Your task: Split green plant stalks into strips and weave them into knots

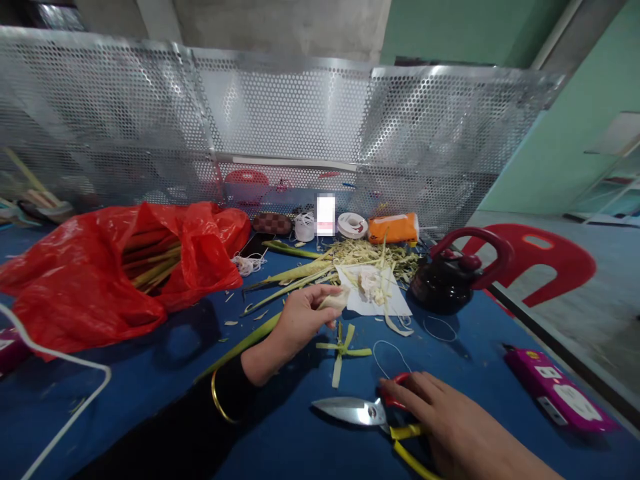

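My left hand (303, 317) is closed, pinching a pale, cream-coloured folded strip (334, 301) between thumb and fingers above the blue table. My right hand (435, 407) is curled over the handles of the scissors (353, 411), one red and one yellow; their blades lie shut and point left. Between the hands, a cross of green leaf strips (343, 349) lies on the table. A loop of thin white thread (385, 347) is beside it. Just beyond my left hand, a white paper (357, 305) bears a clump of pale fibrous material (371, 285).
A red plastic bag (200, 247) with long stalks inside lies at left. Shredded leaves (350, 253) are heaped behind the paper. A dark kettle (443, 283), a purple packet (563, 390) and a red chair (540, 257) are at right. A perforated metal screen (290, 113) stands behind the table.
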Available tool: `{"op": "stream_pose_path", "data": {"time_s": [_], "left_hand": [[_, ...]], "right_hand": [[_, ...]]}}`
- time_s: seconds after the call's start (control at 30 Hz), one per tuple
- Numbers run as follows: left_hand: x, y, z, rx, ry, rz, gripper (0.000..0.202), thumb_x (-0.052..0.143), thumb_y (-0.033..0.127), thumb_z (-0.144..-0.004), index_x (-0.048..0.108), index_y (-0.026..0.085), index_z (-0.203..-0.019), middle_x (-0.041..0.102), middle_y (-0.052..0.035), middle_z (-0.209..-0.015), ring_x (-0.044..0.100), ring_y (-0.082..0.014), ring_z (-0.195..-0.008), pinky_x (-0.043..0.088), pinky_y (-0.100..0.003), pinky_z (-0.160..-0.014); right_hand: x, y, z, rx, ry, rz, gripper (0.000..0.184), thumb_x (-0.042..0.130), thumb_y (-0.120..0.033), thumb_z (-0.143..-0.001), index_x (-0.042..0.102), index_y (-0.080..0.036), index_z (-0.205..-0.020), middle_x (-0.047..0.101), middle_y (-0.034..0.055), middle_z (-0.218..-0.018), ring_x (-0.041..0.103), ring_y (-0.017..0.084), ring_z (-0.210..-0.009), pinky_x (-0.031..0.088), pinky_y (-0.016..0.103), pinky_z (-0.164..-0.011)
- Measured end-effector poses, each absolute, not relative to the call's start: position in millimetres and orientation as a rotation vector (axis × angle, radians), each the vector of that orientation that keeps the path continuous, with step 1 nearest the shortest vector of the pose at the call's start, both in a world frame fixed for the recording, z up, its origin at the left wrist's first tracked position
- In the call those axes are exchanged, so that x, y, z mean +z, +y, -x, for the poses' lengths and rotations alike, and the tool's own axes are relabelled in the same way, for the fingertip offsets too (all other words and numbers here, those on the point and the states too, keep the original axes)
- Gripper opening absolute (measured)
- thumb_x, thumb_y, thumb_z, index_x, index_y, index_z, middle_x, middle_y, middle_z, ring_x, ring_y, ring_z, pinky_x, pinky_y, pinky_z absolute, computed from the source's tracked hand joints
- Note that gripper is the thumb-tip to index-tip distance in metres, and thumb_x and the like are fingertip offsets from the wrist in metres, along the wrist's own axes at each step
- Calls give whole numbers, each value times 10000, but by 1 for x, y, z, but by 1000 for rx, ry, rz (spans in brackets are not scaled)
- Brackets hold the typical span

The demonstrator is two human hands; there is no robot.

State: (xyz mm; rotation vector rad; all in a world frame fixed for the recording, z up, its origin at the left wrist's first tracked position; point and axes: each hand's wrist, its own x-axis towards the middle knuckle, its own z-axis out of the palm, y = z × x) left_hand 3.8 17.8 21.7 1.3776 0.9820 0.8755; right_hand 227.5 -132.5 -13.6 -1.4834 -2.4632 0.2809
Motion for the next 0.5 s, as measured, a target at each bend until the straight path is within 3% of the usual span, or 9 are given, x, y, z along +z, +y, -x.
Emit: {"op": "stream_pose_path", "data": {"time_s": [0.2, 0.3, 0.37, 0.43, 0.5], "left_hand": [[23, 18, 0, 920, 999, -1397, 346, 643, 252, -734, 691, 115, -1048, 580, 42, -523, 488, -69, -427, 326, -176, -420], [24, 18, 0, 969, 1009, -1368, 318, 637, 247, -746, 698, 115, -1028, 578, 42, -529, 478, -66, -436, 325, -174, -419], [24, 19, -2, 1000, 1004, -1330, 355, 662, 206, -705, 689, 106, -1045, 580, 47, -552, 496, -70, -460, 334, -175, -416], [23, 20, -3, 1006, 995, -1302, 417, 676, 172, -676, 671, 101, -1087, 574, 58, -559, 497, -67, -466, 331, -173, -409], [22, 20, -4, 993, 979, -1287, 456, 681, 157, -666, 654, 102, -1118, 562, 69, -555, 496, -62, -463, 321, -170, -404]], "right_hand": [[-17, -133, -240, 301, -2412, 1488, 858, 499, 28, -594, 527, -339, -1370, 692, 95, -1052, 690, 223, -734, 562, 306, -612], [-9, -135, -253, 455, -2281, 1449, 852, 520, -13, -629, 491, -396, -1389, 651, 85, -1214, 692, 276, -935, 584, 356, -723], [-2, -131, -258, 602, -2074, 1435, 736, 558, -86, -707, 511, -394, -1374, 629, 86, -1257, 651, 297, -1053, 574, 370, -780], [4, -121, -256, 833, -1755, 1443, 607, 602, -201, -776, 533, -356, -1359, 667, 99, -1103, 674, 255, -906, 572, 320, -671], [9, -103, -249, 1076, -1401, 1434, 648, 668, -293, -750, 502, -305, -1376, 623, 43, -836, 585, 157, -575, 483, 244, -450]]}}
